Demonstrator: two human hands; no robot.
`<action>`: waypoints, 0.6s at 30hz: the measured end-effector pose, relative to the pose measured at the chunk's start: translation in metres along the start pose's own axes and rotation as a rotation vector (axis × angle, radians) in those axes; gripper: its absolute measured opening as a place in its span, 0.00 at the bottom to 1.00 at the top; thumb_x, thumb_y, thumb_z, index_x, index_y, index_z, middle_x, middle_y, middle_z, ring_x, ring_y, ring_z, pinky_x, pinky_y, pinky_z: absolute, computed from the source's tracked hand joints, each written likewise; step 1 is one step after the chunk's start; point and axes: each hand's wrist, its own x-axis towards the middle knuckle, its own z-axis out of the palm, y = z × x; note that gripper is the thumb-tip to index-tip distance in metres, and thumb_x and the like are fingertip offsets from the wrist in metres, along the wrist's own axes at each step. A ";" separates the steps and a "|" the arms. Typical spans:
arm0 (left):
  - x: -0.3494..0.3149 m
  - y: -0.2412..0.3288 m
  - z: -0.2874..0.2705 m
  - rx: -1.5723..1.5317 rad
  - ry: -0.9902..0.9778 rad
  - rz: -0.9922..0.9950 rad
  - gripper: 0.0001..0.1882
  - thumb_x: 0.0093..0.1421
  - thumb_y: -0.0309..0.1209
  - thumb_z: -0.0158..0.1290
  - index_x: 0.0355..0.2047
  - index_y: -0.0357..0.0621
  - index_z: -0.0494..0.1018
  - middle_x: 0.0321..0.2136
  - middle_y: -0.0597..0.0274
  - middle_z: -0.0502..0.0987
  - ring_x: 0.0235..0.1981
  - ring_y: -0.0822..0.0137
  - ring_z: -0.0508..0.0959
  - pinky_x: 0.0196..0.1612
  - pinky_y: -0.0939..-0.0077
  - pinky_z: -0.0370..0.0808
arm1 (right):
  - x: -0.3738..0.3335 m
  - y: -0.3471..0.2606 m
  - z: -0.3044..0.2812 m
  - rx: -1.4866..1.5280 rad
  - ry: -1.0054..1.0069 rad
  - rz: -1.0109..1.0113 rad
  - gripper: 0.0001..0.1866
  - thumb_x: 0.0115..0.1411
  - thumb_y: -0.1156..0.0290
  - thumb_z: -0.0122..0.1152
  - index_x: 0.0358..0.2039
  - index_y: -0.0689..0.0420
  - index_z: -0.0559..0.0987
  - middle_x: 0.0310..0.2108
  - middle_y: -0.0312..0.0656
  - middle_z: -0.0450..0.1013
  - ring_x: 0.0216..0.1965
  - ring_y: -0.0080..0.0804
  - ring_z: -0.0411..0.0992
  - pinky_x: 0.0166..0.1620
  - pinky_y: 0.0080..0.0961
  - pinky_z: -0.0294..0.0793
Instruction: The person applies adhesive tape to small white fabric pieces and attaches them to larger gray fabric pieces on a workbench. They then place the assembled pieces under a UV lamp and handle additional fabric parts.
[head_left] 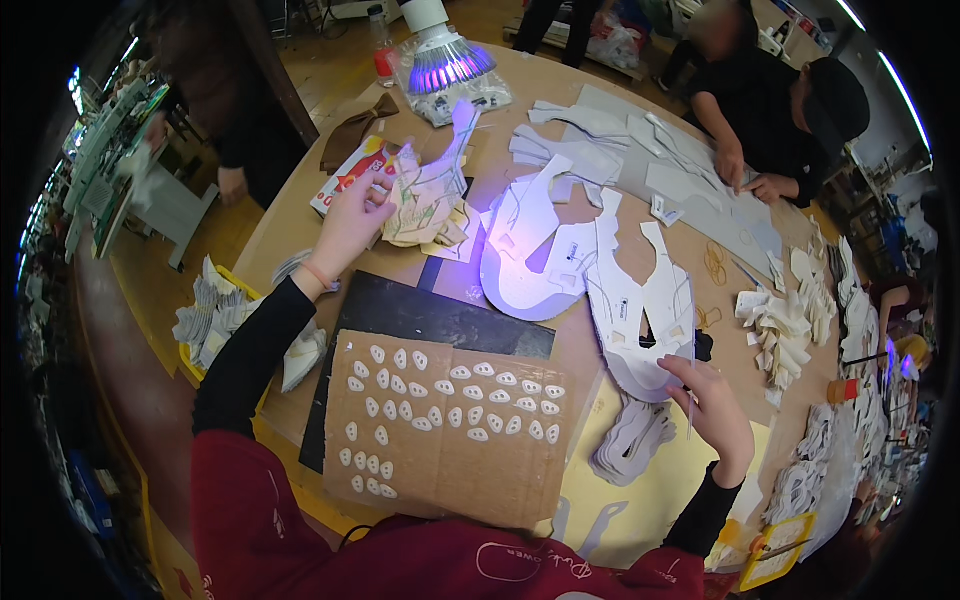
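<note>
Cardboard sheet (pixel 450 425) w/ white pieces nearest; left hand (pixel 352 222) holds beige cutouts (pixel 425 205) (fingers closed), right hand (pixel 718 405) apparently pinches a thin tool (pixel 690 412).

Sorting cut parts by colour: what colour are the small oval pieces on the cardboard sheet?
White, small oval pieces on brown cardboard sheet; head view.

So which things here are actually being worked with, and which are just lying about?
In hand:
left hand on a stack of yellowed cut pieces
right hand with a thin tool, on the white shoe pieces
purple lamp lighting them

Lying about:
cardboard sheet of small white pieces
red and white packet
bottle
brown cloth
</note>
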 end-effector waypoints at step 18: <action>-0.011 0.004 0.021 0.383 -0.097 0.059 0.28 0.49 0.35 0.66 0.50 0.42 0.70 0.43 0.44 0.79 0.44 0.46 0.79 0.48 0.61 0.74 | 0.010 -0.025 0.029 0.001 0.004 -0.210 0.19 0.59 0.72 0.63 0.51 0.57 0.76 0.46 0.47 0.77 0.44 0.48 0.73 0.48 0.40 0.73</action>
